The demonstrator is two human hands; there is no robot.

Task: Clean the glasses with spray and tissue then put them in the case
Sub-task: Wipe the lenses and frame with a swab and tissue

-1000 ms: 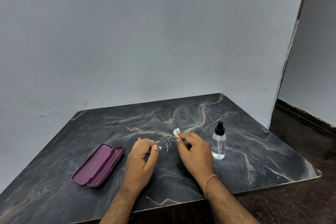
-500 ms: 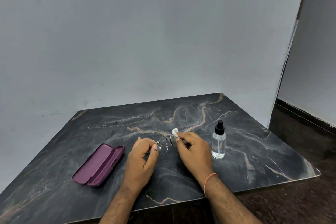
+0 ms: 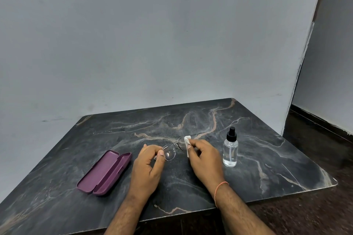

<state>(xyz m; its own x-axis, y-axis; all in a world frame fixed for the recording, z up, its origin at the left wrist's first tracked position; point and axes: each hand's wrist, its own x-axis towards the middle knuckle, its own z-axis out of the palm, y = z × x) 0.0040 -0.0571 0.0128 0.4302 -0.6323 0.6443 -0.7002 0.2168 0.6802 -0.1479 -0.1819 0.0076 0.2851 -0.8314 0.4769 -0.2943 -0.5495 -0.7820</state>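
Thin wire-framed glasses (image 3: 170,151) hang just above the dark marble table (image 3: 191,183), between my two hands. My left hand (image 3: 148,168) pinches the left side of the frame with thumb and fingers. My right hand (image 3: 205,158) pinches a small folded white tissue (image 3: 186,142) around the right lens, which the tissue mostly hides. A purple glasses case (image 3: 105,172) lies open on the table to the left of my left hand. A clear spray bottle (image 3: 230,151) with a black nozzle stands upright right of my right hand.
A grey wall rises directly behind the table. The table's front edge runs under my forearms, and its right corner (image 3: 333,183) ends over a dark floor (image 3: 315,206). A thin orange thread circles my right wrist.
My right hand has shifted slightly with the tissue on the right lens; the glasses stay in about the same place. Case and bottle have not moved.
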